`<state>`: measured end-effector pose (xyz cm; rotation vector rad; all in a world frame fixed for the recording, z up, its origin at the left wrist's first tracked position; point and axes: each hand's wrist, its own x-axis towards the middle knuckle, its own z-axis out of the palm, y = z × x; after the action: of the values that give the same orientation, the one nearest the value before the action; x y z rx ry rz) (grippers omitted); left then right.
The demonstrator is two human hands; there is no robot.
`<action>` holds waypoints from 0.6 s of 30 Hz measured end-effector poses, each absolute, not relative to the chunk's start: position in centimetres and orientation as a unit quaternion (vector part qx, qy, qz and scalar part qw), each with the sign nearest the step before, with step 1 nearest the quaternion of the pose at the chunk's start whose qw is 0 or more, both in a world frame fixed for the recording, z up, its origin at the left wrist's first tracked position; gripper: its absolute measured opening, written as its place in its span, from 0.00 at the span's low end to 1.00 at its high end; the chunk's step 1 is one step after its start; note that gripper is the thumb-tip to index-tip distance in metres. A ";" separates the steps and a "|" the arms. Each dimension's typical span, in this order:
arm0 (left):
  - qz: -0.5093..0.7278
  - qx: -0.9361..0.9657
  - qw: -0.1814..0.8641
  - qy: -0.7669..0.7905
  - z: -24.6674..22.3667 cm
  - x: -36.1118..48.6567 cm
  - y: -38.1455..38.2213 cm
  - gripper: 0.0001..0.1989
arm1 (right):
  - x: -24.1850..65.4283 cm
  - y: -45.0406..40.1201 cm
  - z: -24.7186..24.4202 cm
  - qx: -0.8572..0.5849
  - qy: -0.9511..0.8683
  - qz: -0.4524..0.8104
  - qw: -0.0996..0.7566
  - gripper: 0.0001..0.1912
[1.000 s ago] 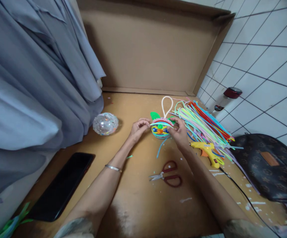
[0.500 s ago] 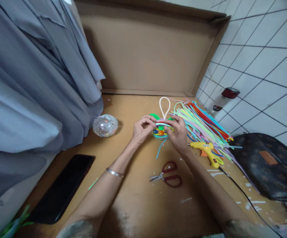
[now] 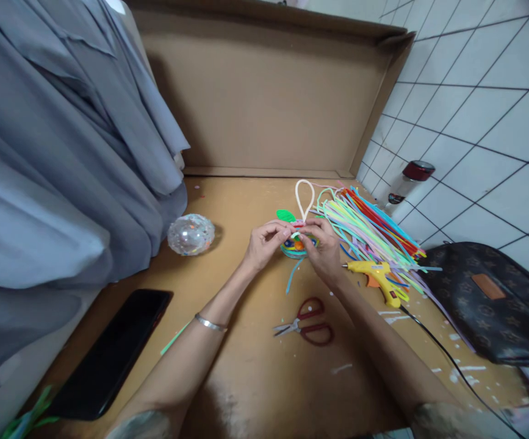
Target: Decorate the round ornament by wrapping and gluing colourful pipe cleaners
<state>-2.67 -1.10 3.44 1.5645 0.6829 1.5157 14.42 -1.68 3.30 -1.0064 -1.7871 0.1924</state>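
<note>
A small colourful craft piece (image 3: 295,252) with blue, orange and yellow parts rests on the table's middle. A green leaf shape (image 3: 285,215) and a white loop (image 3: 305,200) rise from its top. My left hand (image 3: 265,244) pinches one end of a short pale strip over the piece. The strip's other end is between the fingertips of my right hand (image 3: 323,249). Both hands partly cover the piece. A blue strand (image 3: 293,277) trails toward me from its lower edge.
Red-handled scissors (image 3: 304,323) lie nearer me. To the right are pipe cleaners (image 3: 374,225), a yellow glue gun (image 3: 378,277) with its cord, a dark bag (image 3: 488,305) and a bottle (image 3: 410,183). A clear ball (image 3: 191,235) and black phone (image 3: 113,353) lie left.
My fingertips have come closer together over the piece. The pale strip, earlier stretched across it, now shows only as a short bit between them. The whole view has shifted slightly.
</note>
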 end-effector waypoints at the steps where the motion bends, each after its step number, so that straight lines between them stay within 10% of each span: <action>1: 0.609 0.620 0.413 0.274 3.3 -2.7 -1.0 0.18 | 14.4 -1.7 3.3 -0.421 -0.743 0.081 0.514 0.08; 7: 0.702 0.464 0.416 0.344 -0.5 -3.5 1.4 0.11 | 14.3 -1.6 3.2 -0.427 -0.737 0.083 0.517 0.08; 13: 0.529 0.489 0.617 0.316 -3.4 -3.7 2.4 0.50 | 14.5 -1.3 2.7 -0.458 -0.726 0.074 0.508 0.06; 18: 0.479 0.522 0.652 0.271 -2.9 -3.1 1.9 0.52 | 14.7 -0.8 2.1 -0.460 -0.714 0.097 0.519 0.06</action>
<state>-3.06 1.89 -2.87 1.1847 0.6150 1.0885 14.74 -0.78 2.15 -1.1029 -1.7113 0.2319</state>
